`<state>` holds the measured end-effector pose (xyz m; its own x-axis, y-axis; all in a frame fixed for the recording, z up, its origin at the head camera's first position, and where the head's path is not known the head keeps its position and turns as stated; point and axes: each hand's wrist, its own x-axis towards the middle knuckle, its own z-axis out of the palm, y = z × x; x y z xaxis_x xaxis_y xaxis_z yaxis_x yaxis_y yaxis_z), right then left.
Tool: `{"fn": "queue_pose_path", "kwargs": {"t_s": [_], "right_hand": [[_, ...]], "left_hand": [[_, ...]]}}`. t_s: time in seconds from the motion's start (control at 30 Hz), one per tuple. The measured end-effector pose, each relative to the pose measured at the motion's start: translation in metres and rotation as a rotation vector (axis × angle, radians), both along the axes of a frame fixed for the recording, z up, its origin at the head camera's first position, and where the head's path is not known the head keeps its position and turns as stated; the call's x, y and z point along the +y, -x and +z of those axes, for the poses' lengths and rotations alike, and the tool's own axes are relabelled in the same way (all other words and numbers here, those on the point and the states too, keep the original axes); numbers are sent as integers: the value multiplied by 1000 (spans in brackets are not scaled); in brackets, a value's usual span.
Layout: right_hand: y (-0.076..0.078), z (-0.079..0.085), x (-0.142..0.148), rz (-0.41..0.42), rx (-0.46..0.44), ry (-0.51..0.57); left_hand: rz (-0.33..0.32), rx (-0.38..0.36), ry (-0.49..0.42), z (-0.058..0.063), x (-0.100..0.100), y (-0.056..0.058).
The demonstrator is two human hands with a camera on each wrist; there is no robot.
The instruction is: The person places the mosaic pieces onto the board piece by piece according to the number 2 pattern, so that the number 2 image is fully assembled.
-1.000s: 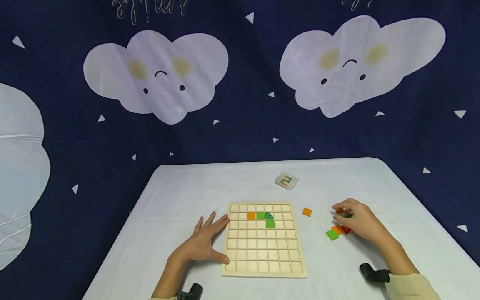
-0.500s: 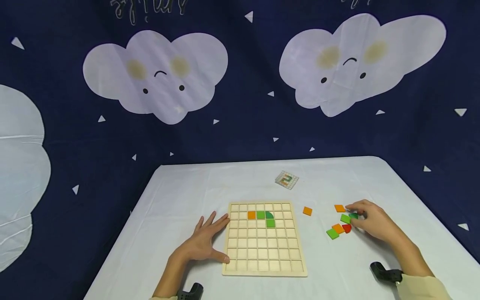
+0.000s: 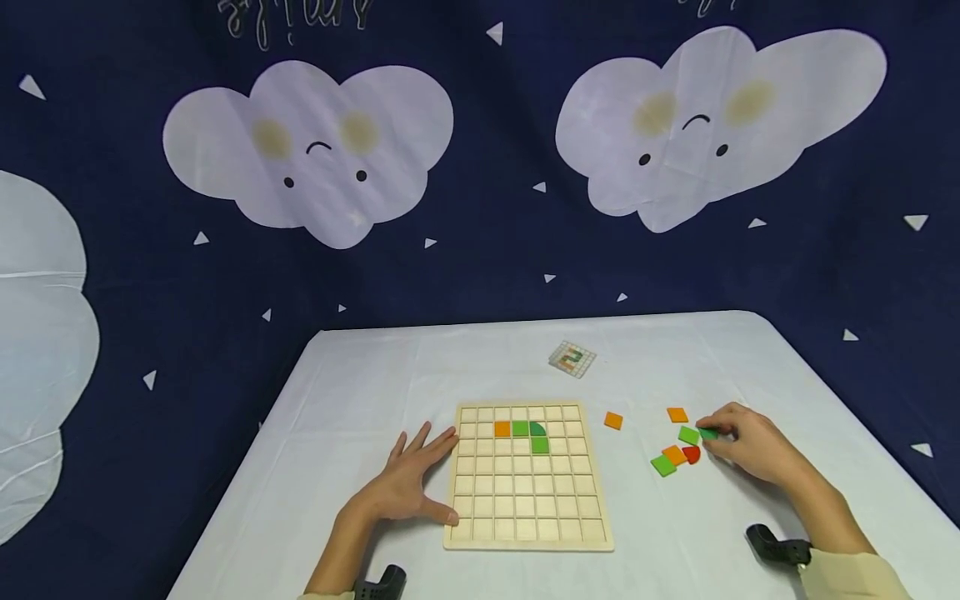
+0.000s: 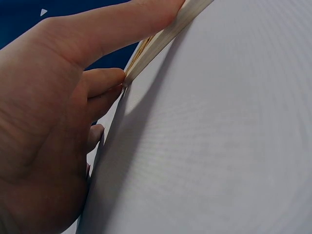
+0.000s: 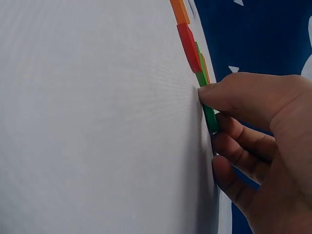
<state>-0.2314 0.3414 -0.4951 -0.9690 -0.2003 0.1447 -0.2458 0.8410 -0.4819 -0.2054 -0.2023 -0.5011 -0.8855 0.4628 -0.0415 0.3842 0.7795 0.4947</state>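
Pale wood is forming the gridded board (image 3: 526, 507), and the person's left hand (image 3: 406, 485) is spreading beside its left edge, thumb and a fingertip touching the rim; that grip is released, clasping nothing. Well to the right of the board, the right hand (image 3: 753, 441) is pinching a dark green piece (image 3: 708, 433) between thumb and finger. Whether the piece is resting on the table (image 3: 390, 367) or clearing it, one cannot tell.

Also right of the board, a light green tile (image 3: 688, 435) is lying just beside the pinched piece, with a red piece (image 3: 692, 454) near it. An orange tile (image 3: 613, 421) is sitting alone, nearer the board's edge. Inside the board, a curved dark green piece (image 3: 537, 429) is occupying a cell in the second row from the far side.

Several slips seem possible. Because the grip is catching only a thin edge, the piece could skid out or flip. Fingers working so close to the light green tile could nudge it or the red piece out of place. Should the left hand be pressing unevenly, the board could slide or turn, since only its left side is being touched.
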Motion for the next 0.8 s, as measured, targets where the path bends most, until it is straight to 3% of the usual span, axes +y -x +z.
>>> {"fn": "queue_pose_path", "kwargs": {"t_s": [0.4,0.8], "right_hand": [[-3,0,1,-40,-12,12],[-2,2,0,-25,-13,31]], "left_hand": [[1,-2,0,-1,0,0],[-5,8,-10,-2,0,2]]}}
